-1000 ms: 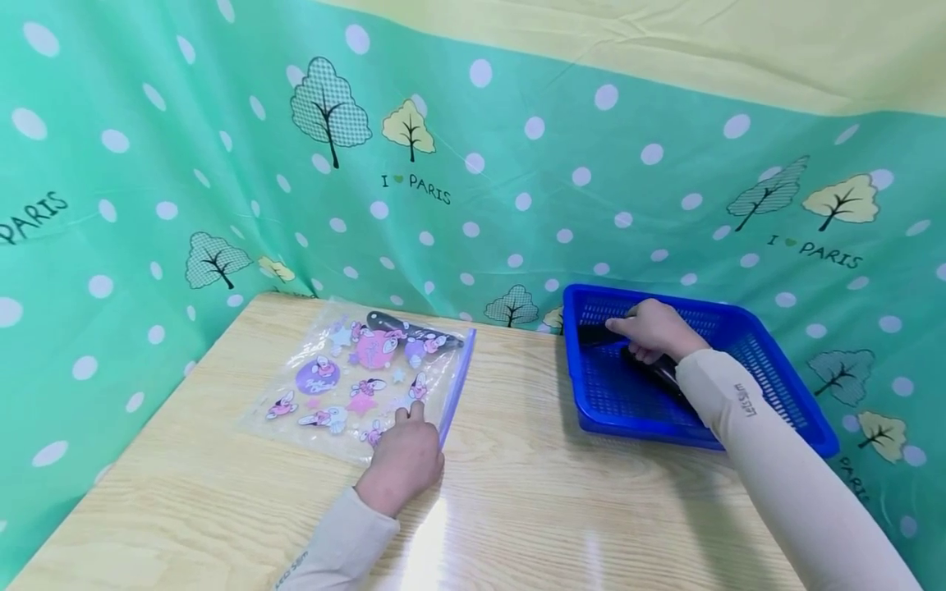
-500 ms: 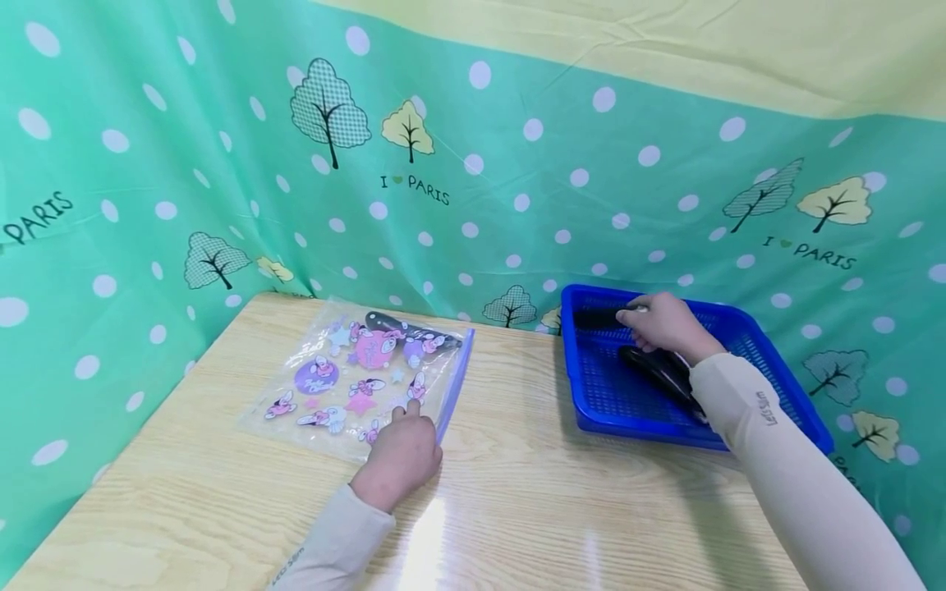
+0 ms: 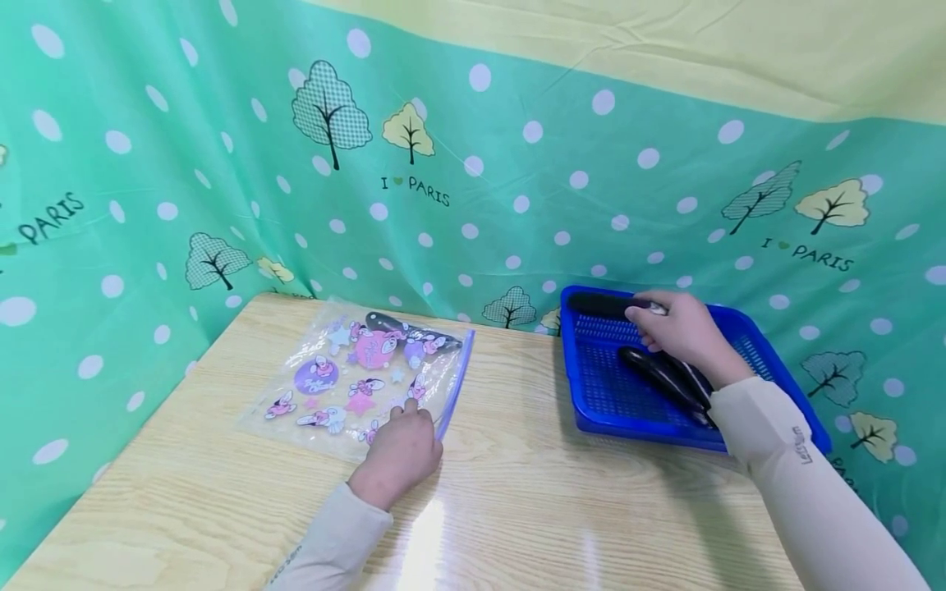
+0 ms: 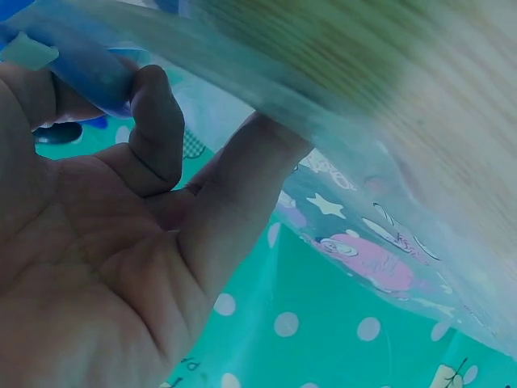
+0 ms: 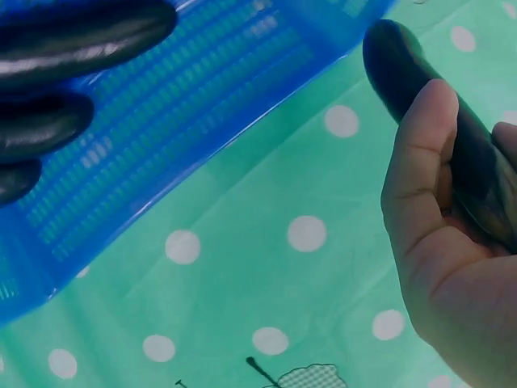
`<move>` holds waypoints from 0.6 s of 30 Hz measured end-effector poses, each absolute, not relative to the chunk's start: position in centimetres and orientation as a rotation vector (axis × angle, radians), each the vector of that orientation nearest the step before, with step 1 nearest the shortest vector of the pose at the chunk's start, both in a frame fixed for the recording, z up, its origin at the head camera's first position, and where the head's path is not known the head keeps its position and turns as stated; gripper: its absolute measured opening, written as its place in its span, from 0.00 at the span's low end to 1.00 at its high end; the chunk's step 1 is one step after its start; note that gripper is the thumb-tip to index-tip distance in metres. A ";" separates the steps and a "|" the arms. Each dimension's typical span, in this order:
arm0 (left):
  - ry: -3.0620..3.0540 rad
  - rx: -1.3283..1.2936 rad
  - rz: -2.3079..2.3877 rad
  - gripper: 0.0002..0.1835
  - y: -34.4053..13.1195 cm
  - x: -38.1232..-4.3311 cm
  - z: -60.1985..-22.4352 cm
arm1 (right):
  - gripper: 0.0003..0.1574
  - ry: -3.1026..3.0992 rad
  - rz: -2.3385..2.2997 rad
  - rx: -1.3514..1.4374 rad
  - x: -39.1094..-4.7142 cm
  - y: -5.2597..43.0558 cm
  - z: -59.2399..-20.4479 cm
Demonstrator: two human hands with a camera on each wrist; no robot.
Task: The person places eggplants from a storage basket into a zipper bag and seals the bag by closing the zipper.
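My right hand [image 3: 683,332] grips a long dark eggplant [image 3: 602,306] above the back-left part of the blue basket [image 3: 575,394]. In the right wrist view the thumb lies along the held eggplant [image 5: 396,69], whose rounded end points away from the palm. Several more eggplants [image 5: 89,44] lie in the basket, partly under my right wrist in the head view. A clear zip bag [image 3: 296,439] with cartoon prints lies flat on the left, one eggplant [image 3: 383,322] inside it. My left hand [image 3: 402,451] pinches the bag near its purple zip edge, fingers curled in the left wrist view.
The wooden table [image 3: 510,492] carries both bag and basket, with bare wood between them. A green dotted curtain [image 3: 443,246] hangs right behind the table and along its left side. The basket's back rim stands close to the curtain.
My right hand has lifted an eggplant from the basket's left part up to rim height and shifted slightly right. The left hand and the bag have hardly moved.
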State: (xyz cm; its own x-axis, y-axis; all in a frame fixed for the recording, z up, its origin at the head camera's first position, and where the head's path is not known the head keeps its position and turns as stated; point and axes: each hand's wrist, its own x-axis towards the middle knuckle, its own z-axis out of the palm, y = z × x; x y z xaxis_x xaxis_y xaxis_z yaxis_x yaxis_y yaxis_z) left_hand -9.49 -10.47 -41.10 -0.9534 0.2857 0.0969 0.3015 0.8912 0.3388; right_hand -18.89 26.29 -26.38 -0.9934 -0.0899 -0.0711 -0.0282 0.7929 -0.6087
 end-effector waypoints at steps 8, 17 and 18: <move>-3.003 -0.450 -0.548 0.09 -10.6 -9.7 -41.2 | 0.33 2.827 -1.056 -0.204 -16.4 23.9 -27.2; -2.943 -0.446 -0.569 0.11 -10.6 -9.7 -41.2 | 0.25 2.781 -1.013 -0.315 -13.9 20.2 -29.5; -2.940 -0.449 -0.568 0.11 -10.6 -9.7 -41.2 | 0.25 2.776 -1.016 -0.334 -13.7 19.8 -29.8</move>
